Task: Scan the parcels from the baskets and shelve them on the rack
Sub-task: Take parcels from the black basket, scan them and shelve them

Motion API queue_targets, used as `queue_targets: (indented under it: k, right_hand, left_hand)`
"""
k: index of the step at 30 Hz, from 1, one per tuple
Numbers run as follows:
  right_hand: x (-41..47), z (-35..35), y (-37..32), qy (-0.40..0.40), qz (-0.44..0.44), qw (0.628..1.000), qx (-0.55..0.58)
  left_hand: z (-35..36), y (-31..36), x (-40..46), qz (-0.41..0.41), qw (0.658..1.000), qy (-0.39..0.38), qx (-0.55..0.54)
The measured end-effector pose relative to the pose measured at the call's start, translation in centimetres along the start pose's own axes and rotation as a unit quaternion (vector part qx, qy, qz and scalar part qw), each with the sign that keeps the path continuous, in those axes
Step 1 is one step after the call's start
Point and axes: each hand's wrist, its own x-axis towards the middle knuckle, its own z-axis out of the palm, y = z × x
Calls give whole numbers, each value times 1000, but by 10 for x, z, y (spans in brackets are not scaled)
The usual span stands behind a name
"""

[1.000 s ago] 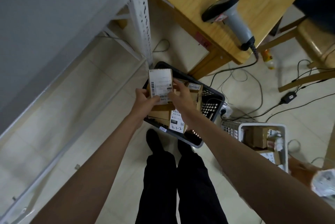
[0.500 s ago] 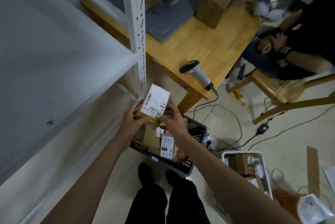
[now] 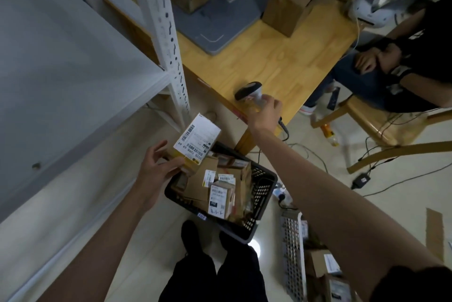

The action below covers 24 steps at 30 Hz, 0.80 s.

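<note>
Parcel [image 3: 195, 141] in left hand [image 3: 156, 171] grip, right hand [image 3: 265, 113] on scanner [image 3: 249, 92]

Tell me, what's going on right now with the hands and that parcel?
Left hand holds parcel above black basket. Right hand on scanner at table edge. Nothing blocking.

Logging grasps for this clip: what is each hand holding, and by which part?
Left hand holds the parcel by its lower end. Right hand is on the scanner handle; whether it grips yet cannot be told.
</note>
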Motion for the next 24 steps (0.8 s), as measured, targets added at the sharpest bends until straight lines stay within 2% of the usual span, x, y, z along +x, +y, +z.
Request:
queue_targets:
  k: [3, 8, 11, 16, 19, 24]
  right_hand:
    - [25, -2, 9, 7, -8, 997, -74]
    - [62, -2, 35, -76, -19, 986, -145]
    - [70, -1, 47, -100, -34, 980, -169]
    - [66, -10, 57, -90, -46, 983, -152]
    - [52, -29, 61, -78, -51, 991, -98]
    - [20, -73, 52, -83, -120, 989, -34]
  left_hand:
    - [10, -11, 3, -9, 1000, 24, 7]
    - [31, -26, 8, -21, 997, 61, 30]
    - [41, -35, 8, -24, 996, 76, 48]
    - [53, -44, 2, -37, 991, 114, 63]
    - [60, -41, -5, -37, 990, 118, 65]
    - [75, -26, -27, -28, 991, 115, 68]
